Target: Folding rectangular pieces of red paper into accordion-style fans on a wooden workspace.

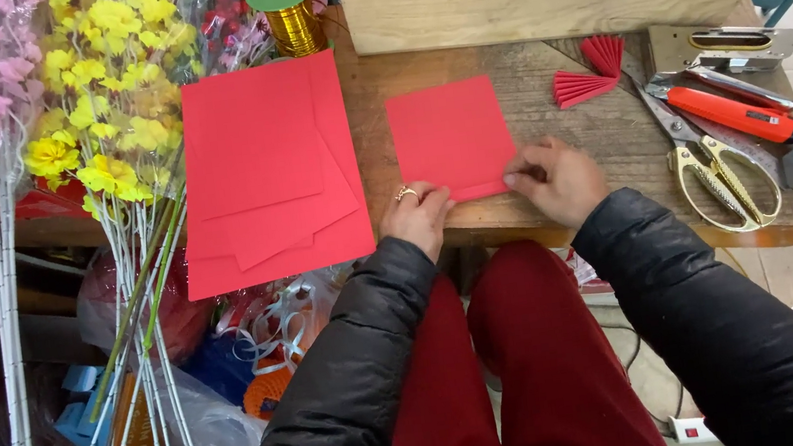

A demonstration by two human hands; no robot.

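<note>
Both hands pinch the near edge of a red sheet [452, 137] on the tabletop [551, 83]: left hand [416, 219], right hand [557, 178] (red stack [269, 168] lies left, scissors [718, 168] right).

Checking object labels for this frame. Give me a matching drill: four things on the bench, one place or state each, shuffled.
Things:
1. red paper sheet
2. gold ribbon spool
3. scissors
4. folded red paper fans

Places or states:
A. top edge, beside the yellow artificial flowers
B. right side, gold handles toward the person
C. pinched at its near edge by left hand and right hand
D. back of the wooden table, pleated

Pairs: 1-C, 2-A, 3-B, 4-D
</note>
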